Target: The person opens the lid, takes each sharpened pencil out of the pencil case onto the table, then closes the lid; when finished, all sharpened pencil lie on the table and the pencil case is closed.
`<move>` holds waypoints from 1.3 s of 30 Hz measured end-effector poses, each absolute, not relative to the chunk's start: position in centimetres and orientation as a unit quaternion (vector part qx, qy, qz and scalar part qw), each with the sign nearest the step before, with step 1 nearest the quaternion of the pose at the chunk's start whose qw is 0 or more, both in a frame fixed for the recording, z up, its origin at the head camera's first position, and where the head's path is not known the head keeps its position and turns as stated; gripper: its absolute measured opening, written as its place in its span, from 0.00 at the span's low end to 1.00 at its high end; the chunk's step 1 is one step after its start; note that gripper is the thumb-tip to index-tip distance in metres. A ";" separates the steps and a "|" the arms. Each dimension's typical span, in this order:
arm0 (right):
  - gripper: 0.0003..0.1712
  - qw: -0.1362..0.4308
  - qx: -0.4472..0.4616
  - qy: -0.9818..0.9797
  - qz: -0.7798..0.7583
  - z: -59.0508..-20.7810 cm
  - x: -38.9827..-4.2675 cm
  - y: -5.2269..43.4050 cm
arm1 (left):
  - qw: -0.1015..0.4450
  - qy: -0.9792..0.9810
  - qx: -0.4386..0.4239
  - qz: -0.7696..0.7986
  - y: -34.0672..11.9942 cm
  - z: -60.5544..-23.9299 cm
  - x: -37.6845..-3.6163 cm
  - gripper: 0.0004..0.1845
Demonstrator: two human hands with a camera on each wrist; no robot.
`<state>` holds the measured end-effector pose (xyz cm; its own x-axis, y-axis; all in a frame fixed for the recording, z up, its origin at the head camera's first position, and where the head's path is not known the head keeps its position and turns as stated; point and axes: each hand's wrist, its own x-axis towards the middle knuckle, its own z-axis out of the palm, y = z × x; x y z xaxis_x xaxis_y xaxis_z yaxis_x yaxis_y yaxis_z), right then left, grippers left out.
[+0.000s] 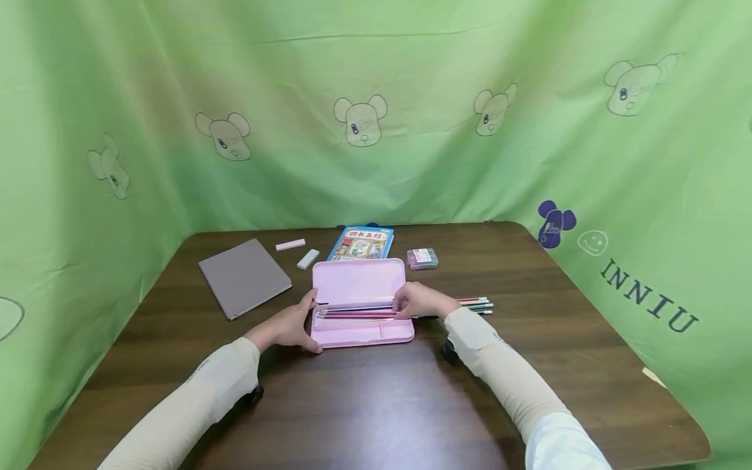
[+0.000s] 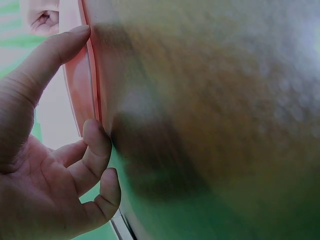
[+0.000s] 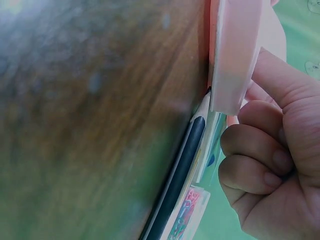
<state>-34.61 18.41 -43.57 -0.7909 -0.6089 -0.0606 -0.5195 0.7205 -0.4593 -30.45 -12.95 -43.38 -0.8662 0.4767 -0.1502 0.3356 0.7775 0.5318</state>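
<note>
A pink pencil case [image 1: 362, 336] lies on the table with its lid [image 1: 360, 279] raised. Several pencils [image 1: 352, 314] are in its long compartment. My left hand [image 1: 290, 324] grips the case's left end, thumb at the front corner and fingers toward the hinge; the left wrist view shows the thumb [image 2: 55, 52] against the pink wall. Over the right end, my right hand [image 1: 418, 300] pinches a pencil in the compartment, its fingertips partly hidden behind the case wall in the right wrist view. More pencils [image 1: 484, 305] lie on the table by the right wrist, one dark pencil [image 3: 182, 170] pointing at the case.
Behind the case are a blue-edged book [image 1: 361, 243] and a small clear box with colourful contents [image 1: 422, 258]. A grey notebook [image 1: 245, 277], a white eraser-like block [image 1: 308, 259] and a pale pink strip [image 1: 290, 245] lie to the left. Green curtains [image 1: 364, 176] surround the table.
</note>
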 end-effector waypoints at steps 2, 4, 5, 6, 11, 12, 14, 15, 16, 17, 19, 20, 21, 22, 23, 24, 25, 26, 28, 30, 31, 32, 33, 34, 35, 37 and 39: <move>0.05 0.106 -0.314 0.920 -0.208 -43.7 -34.9 17.3 | 0.136 0.934 0.211 0.253 -13.9 -43.6 -30.0 0.69; 0.06 0.111 -0.322 0.917 -0.207 -43.8 -35.1 16.3 | 0.131 0.937 0.205 0.251 -14.8 -43.8 -29.7 0.69; 0.06 0.113 -0.326 0.916 -0.206 -43.8 -35.2 15.8 | 0.129 0.938 0.201 0.251 -15.2 -43.9 -29.5 0.69; 0.06 0.114 -0.329 0.914 -0.206 -43.8 -35.2 15.5 | 0.128 0.939 0.197 0.252 -15.6 -44.0 -29.3 0.69; 0.07 0.109 -0.313 0.917 -0.220 -43.6 -35.1 15.3 | 0.124 0.938 0.199 0.255 -15.9 -44.3 -29.2 0.69; 0.07 0.105 -0.308 0.918 -0.227 -43.6 -35.1 15.6 | 0.124 0.938 0.200 0.254 -15.7 -44.3 -29.2 0.69; 0.07 0.090 -0.301 0.919 -0.239 -43.6 -35.1 16.4 | 0.122 0.938 0.205 0.252 -15.3 -44.3 -29.4 0.69; 0.07 0.083 -0.296 0.919 -0.246 -43.6 -35.1 16.9 | 0.120 0.938 0.208 0.252 -15.0 -44.4 -29.5 0.69; 0.07 0.076 -0.291 0.920 -0.253 -43.6 -35.0 17.4 | 0.120 0.937 0.210 0.251 -14.8 -44.4 -29.7 0.69; 0.07 0.068 -0.287 0.919 -0.261 -43.6 -34.9 17.9 | 0.120 0.936 0.213 0.252 -14.5 -44.3 -29.8 0.69; 0.07 0.055 -0.274 0.921 -0.272 -43.4 -34.7 18.8 | 0.122 0.934 0.218 0.254 -14.0 -44.2 -30.0 0.68; 0.08 0.051 -0.265 0.922 -0.278 -43.3 -34.6 19.3 | 0.124 0.934 0.219 0.254 -13.8 -44.1 -30.1 0.68; 0.08 0.047 -0.258 0.923 -0.283 -43.2 -34.5 19.7 | 0.127 0.934 0.221 0.252 -13.6 -44.1 -30.2 0.68; 0.08 0.043 -0.253 0.923 -0.286 -43.2 -34.4 20.1 | 0.130 0.933 0.222 0.250 -13.4 -44.0 -30.3 0.68; 0.08 0.038 -0.251 0.923 -0.290 -43.0 -34.3 20.6 | 0.131 0.933 0.224 0.248 -13.3 -43.9 -30.3 0.68; 0.08 0.033 -0.249 0.923 -0.292 -42.9 -34.2 20.9 | 0.134 0.933 0.223 0.247 -13.2 -43.8 -30.4 0.68; 0.08 0.027 -0.248 0.923 -0.293 -42.8 -34.2 21.3 | 0.134 0.934 0.224 0.245 -13.1 -43.8 -30.4 0.68; 0.09 0.021 -0.246 0.924 -0.292 -42.7 -34.1 21.6 | 0.135 0.934 0.224 0.243 -13.1 -43.8 -30.5 0.68; 0.08 0.011 -0.244 0.926 -0.288 -42.5 -34.0 22.3 | 0.135 0.934 0.224 0.243 -13.0 -43.8 -30.5 0.68; 0.08 0.006 -0.242 0.928 -0.284 -42.3 -33.9 23.1 | 0.135 0.934 0.224 0.242 -13.0 -43.8 -30.5 0.69; 0.08 0.007 -0.240 0.929 -0.282 -42.2 -33.9 23.5 | 0.134 0.934 0.224 0.242 -13.1 -43.8 -30.6 0.68; 0.08 0.009 -0.237 0.930 -0.282 -42.2 -33.8 23.9 | 0.135 0.935 0.223 0.241 -13.1 -43.8 -30.6 0.68; 0.08 0.013 -0.235 0.930 -0.284 -42.1 -33.7 24.3 | 0.135 0.934 0.224 0.244 -13.1 -43.8 -30.6 0.68; 0.07 0.015 -0.232 0.930 -0.285 -42.0 -33.6 24.7 | 0.136 0.934 0.223 0.245 -13.1 -43.8 -30.6 0.68; 0.07 0.017 -0.229 0.930 -0.286 -42.0 -33.5 25.1 | 0.136 0.934 0.223 0.245 -13.1 -43.7 -30.6 0.68; 0.07 0.022 -0.222 0.931 -0.288 -41.9 -33.4 25.9 | 0.138 0.933 0.219 0.249 -13.1 -43.7 -30.7 0.68; 0.08 0.023 -0.219 0.931 -0.290 -41.8 -33.2 26.7 | 0.139 0.932 0.220 0.252 -13.1 -43.6 -30.7 0.69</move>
<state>-33.18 26.66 -41.80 -0.9028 -0.4219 0.0840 -0.3949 0.7355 -0.5506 -30.70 -13.11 -43.61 -0.8647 0.4801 -0.1476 0.3401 0.7760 0.5313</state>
